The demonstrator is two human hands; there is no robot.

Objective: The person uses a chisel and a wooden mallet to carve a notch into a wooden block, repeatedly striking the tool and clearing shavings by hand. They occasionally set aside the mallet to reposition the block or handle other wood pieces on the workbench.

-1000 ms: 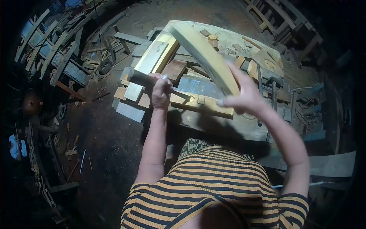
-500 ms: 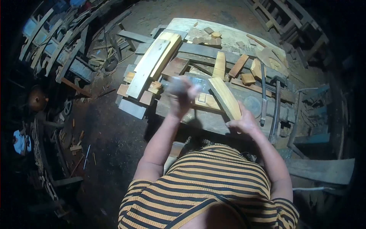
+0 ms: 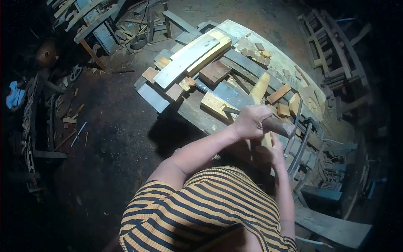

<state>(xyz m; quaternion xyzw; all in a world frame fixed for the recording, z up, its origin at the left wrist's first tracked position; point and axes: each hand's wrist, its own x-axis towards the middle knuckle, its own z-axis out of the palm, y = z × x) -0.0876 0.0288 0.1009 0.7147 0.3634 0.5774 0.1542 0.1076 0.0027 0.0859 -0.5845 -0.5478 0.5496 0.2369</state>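
My left hand [image 3: 251, 122] is closed in a fist around a chisel [image 3: 279, 127]. Its thick, round wooden handle sticks out to the right, and a narrow dark metal part shows on the left of the fist. Below it and to the right, my right hand [image 3: 273, 153] grips a pale wood piece [image 3: 267, 139], largely hidden behind the left hand. A yellowish wood block [image 3: 215, 104] with a cut or marked rectangle lies on the bench beside the left fist. Just beyond the hands rests another pale wood piece [image 3: 261, 86].
The plank workbench [image 3: 197, 115] carries long pale boards [image 3: 189, 59], a reddish wood block [image 3: 215, 72] and several offcuts [image 3: 278, 93]. A curved dark bar [image 3: 303, 143] lies at its right side. Wooden frames [image 3: 336, 46] stand at the far right, and a pen-like blue stick [image 3: 78, 134] lies on the floor.
My left hand has moved right, across in front of the wood piece in my right hand. That piece has become mostly hidden, and the whole view has turned and shifted.
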